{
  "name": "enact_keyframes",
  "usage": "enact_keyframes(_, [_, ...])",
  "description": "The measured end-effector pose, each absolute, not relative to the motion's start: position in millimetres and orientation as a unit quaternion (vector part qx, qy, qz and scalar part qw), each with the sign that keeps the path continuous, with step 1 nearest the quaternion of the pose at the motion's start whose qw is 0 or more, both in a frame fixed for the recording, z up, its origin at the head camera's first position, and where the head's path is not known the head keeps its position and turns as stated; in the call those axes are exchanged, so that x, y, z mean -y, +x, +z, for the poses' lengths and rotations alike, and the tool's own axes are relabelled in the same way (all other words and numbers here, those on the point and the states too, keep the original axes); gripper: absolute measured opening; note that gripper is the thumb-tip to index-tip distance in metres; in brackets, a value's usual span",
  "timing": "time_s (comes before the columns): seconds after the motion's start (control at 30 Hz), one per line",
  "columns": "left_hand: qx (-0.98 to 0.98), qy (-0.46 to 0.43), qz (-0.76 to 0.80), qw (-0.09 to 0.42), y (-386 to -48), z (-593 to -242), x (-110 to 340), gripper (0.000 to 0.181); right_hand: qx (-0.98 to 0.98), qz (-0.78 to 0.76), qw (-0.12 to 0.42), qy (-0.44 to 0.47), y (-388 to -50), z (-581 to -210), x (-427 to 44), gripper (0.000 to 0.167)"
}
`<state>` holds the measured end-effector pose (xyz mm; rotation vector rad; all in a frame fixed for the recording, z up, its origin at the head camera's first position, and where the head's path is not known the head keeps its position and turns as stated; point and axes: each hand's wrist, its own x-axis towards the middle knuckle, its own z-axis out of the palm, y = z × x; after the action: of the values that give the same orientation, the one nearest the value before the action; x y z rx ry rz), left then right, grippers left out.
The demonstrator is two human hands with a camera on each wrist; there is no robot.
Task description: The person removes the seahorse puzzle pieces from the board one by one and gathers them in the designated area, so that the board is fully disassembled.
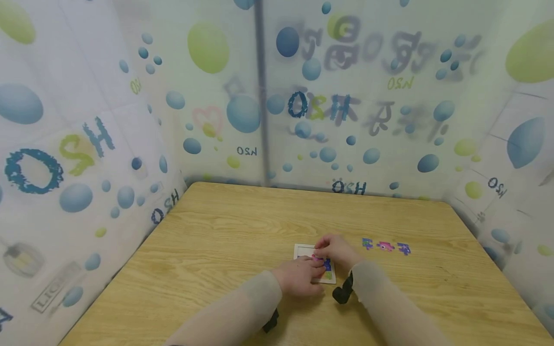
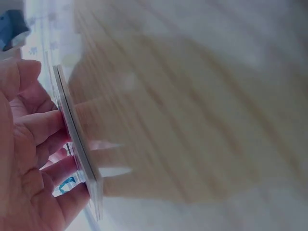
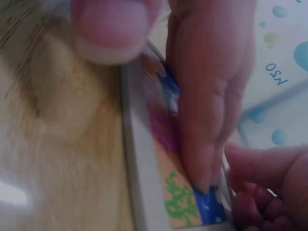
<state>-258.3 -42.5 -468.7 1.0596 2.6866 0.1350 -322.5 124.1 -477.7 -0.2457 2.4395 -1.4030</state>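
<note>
A small white-rimmed puzzle tray (image 1: 296, 252) with colourful pieces lies on the table. Over its left and middle part my left hand (image 1: 300, 277) is spread, fingers resting on the pieces; the left wrist view shows that hand (image 2: 29, 159) against the tray's edge (image 2: 79, 139). My right hand (image 1: 339, 251) reaches over the tray's upper right part. In the right wrist view this hand (image 3: 211, 86) has its fingers extended down onto the pieces, thumb apart near the rim (image 3: 137, 163). Whether a piece is under its fingertips is hidden.
Right of the tray, three loose puzzle pieces lie in a row: a blue-green one (image 1: 367, 243), a pink one (image 1: 384, 246) and a purple-blue one (image 1: 404, 248). The wooden table (image 1: 225, 221) is bordered by patterned curtains (image 1: 216, 120) at the back and sides.
</note>
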Motion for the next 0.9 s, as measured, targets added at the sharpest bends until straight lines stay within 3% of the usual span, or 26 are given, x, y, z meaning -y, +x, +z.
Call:
enact_keyframes(0.2, [-0.922, 0.362, 0.052, 0.128, -257.3, -468.1, 42.6, 0.062, -0.857, -0.491, 0.138, -0.075, -322.5, -483.1, -118.3, 0.014])
enact_keyframes(0.9, [-0.922, 0.354, 0.070, 0.139, -250.9, -465.9, 45.3, 0.071, -0.878, -0.452, 0.145, -0.055, -324.6, -483.6, -115.3, 0.015])
